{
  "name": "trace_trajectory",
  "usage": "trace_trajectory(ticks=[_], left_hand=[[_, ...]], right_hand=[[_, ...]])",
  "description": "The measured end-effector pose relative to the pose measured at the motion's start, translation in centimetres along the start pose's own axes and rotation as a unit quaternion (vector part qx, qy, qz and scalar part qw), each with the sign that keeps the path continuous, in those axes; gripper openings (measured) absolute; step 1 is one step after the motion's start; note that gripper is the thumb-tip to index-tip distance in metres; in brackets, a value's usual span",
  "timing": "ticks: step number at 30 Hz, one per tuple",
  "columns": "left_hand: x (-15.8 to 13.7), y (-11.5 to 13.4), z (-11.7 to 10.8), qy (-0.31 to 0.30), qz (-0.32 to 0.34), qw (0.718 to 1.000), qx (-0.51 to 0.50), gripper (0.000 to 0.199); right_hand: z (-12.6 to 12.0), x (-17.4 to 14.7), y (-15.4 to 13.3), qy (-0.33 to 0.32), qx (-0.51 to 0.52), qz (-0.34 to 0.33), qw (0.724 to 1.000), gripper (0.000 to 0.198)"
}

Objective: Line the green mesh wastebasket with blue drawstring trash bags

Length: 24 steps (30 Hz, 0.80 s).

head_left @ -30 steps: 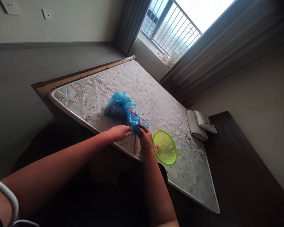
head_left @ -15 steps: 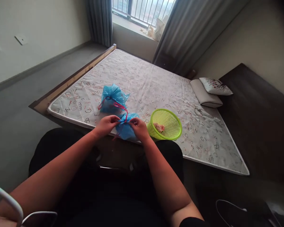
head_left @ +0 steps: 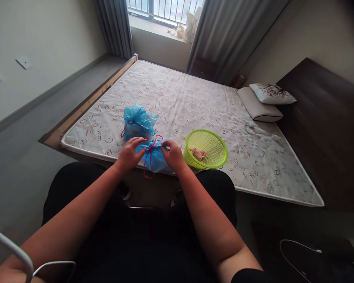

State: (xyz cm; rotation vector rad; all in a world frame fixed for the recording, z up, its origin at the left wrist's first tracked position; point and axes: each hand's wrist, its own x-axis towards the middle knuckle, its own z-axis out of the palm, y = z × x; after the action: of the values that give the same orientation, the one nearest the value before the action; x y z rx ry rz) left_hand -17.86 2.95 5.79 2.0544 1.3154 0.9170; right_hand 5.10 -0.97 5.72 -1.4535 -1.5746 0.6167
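Observation:
A blue plastic bag [head_left: 156, 161] with a red drawstring [head_left: 152, 148] around its gathered neck sits at the mattress's near edge, between my hands. On its left side is my left hand [head_left: 129, 156], thumb and fingers apart, the thumb tip close to the neck. From the right, my right hand [head_left: 174, 157] pinches the gathered plastic of the neck. Just behind stands a second blue plastic bag [head_left: 139, 122], gathered at the top, with a red string around it. Beside my right hand is a lime-green mesh basket [head_left: 208, 147] holding a crumpled pale item [head_left: 198, 154].
The bare mattress [head_left: 171, 94] with printed letters lies on a wooden bed frame [head_left: 85, 100]. A patterned pillow [head_left: 271, 94] and a beige cushion [head_left: 258, 104] are near the dark headboard [head_left: 321, 114]. White cables [head_left: 297, 245] show low in the view.
My left fingers have come apart from their pinch on the near bag. The red string, earlier stretched up toward the far bag, now lies looped over the near bag's neck.

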Motion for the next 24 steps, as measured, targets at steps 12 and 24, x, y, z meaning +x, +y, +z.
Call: trace_trajectory(ticks=[12,24], left_hand=[[0.6,-1.0,2.4,-0.046,0.077,0.995,-0.035,0.029],[1.2,-0.5,1.4,-0.006,0.017,0.999,-0.038,0.022]], right_hand=[[-0.2,-0.7,-2.5,-0.063,-0.186,-0.046,0.979,0.033],[-1.0,0.6,0.5,0.021,-0.134,0.060,0.989,0.015]])
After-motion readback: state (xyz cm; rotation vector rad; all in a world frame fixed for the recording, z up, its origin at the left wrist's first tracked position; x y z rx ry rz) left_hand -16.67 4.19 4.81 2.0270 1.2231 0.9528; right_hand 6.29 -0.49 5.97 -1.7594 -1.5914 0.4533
